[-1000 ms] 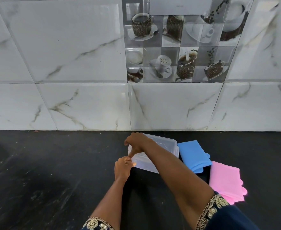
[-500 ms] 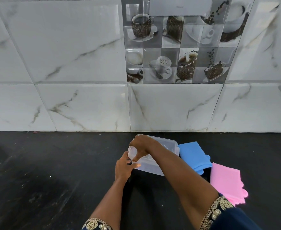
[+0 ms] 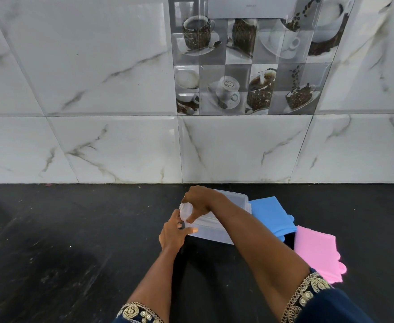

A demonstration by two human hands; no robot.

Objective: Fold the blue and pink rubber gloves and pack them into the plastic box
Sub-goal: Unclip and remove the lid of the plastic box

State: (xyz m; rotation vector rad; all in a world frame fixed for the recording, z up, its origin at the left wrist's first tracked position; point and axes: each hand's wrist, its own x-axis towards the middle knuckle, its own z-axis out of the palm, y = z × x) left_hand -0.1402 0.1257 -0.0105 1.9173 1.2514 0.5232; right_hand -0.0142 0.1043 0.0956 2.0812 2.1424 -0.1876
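Note:
A clear plastic box (image 3: pixel 217 226) with its lid on stands on the black counter (image 3: pixel 63 241), close to the wall. My right hand (image 3: pixel 199 202) reaches across the box and pinches the lid's clasp at the left end. My left hand (image 3: pixel 174 231) grips the box's near left corner just below it. A blue rubber glove (image 3: pixel 271 216) lies flat to the right of the box, touching it. A pink rubber glove (image 3: pixel 317 251) lies flat further right and nearer to me, partly under my right arm.
A white marble-tiled wall (image 3: pixel 98 89) with a coffee-cup picture tile (image 3: pixel 247 66) rises straight behind the counter. The counter stretches wide and bare to the left of the box.
My right hand has slid down from the lid's top to the left end clasp, and its fingers now pinch it. My left hand has risen slightly against the box corner.

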